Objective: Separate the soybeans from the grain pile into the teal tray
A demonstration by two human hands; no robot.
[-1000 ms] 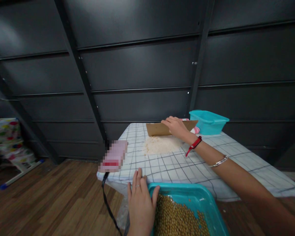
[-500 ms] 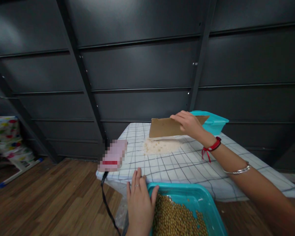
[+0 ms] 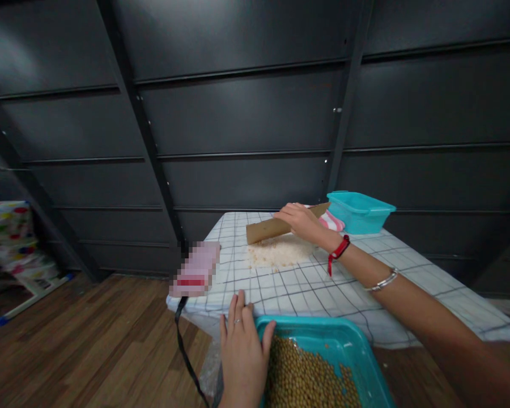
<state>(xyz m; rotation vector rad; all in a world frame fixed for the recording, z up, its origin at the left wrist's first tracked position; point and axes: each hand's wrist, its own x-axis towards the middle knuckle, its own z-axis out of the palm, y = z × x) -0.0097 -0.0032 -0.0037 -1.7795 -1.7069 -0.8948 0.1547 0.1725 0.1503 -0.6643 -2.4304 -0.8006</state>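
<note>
Gripped along its upper edge by my right hand (image 3: 300,220), a brown piece of cardboard (image 3: 267,229) stands tilted at the back of a spread pile of pale, rice-like grains (image 3: 283,253). Some tan bits are scattered at the pile's left side and front. My left hand (image 3: 243,354) lies over the left rim of a teal tray (image 3: 318,323), its fingers stretched forward and apart and its thumb at the tray's corner. Many round, tan-green beans (image 3: 308,377) fill much of the tray, which is cut off by the lower picture edge.
A checked white cloth (image 3: 238,226) covers the table. An aqua basin (image 3: 363,218) stands at the back right, beside a pink-and-white striped cloth (image 3: 332,222). A blurred pink object (image 3: 198,266) with a black strap (image 3: 182,334) lies at left. Dark wall panels (image 3: 242,119) rise behind.
My right hand has moved left and slightly down with the cardboard, which now sits lower at the grains' back edge. The striped cloth has come into sight. My left hand stays put.
</note>
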